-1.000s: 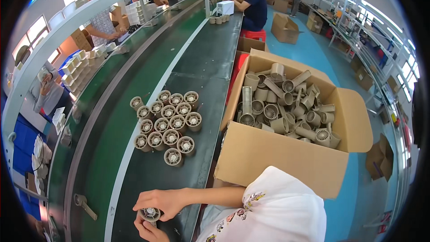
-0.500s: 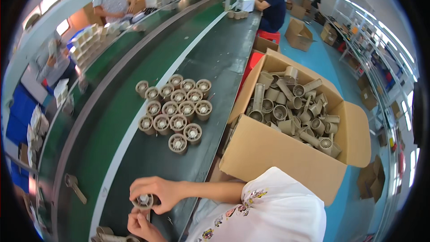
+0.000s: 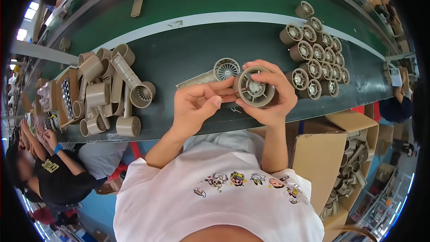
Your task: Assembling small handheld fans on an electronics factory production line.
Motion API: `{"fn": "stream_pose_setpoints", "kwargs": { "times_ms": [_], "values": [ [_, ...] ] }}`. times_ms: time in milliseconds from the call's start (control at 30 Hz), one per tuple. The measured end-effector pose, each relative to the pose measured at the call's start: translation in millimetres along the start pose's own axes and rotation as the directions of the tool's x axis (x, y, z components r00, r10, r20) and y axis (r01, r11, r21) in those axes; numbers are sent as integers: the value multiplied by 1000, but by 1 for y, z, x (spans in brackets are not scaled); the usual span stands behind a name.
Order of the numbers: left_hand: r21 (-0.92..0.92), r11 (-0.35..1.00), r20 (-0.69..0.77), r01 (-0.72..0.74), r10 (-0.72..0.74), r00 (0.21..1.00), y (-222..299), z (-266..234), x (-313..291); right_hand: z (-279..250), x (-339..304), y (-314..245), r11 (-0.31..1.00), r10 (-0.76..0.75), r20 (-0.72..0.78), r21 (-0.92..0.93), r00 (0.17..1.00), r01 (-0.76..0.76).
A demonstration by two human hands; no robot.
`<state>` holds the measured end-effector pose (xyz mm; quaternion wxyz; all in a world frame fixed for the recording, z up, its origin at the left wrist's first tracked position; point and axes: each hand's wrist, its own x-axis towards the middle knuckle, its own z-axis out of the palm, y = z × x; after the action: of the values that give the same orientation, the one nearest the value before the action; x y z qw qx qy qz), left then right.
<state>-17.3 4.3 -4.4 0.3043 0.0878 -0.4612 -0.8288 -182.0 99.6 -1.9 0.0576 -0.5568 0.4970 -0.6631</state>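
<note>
When reading by clock face, note at four o'clock a cardboard box [image 3: 320, 166] holding tan parts [image 3: 356, 166]; at nine, a carton [image 3: 74, 90] of dark pieces [image 3: 66, 101]. Find bare work surface [image 3: 179, 45] toward eleven, near edge [image 3: 212, 130] at six. Locate the fan housing [image 3: 256, 88] toward two, clasped by the right hand [image 3: 277, 103]; see the left hand [image 3: 195, 103] at its nine-o'clock side, with pinch impossible to tell.

Beige housing [image 3: 256, 87], white shirt [image 3: 219, 204] (cartoon-patterned)
</note>
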Motion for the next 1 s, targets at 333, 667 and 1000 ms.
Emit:
{"fn": "stream_pose_setpoints", "kwargs": {
  "times_ms": [333, 667, 1000],
  "values": [
    [-52, 998, 31, 40, -38, 999, 4, -14, -5, 10, 3, -2, 997, -55, -7, -60, 998, 54],
    [-115, 986, -5, 121, -122, 992, 6, -12, -9, 6, 3, 6, 987, -90, 32, 137, 995, 85],
    [-95, 974, -43, 204, -209, 977, 9, -5, -11, 7, 1, 1, 985, -173, -25, -4, 985, 173]
  ]
}}
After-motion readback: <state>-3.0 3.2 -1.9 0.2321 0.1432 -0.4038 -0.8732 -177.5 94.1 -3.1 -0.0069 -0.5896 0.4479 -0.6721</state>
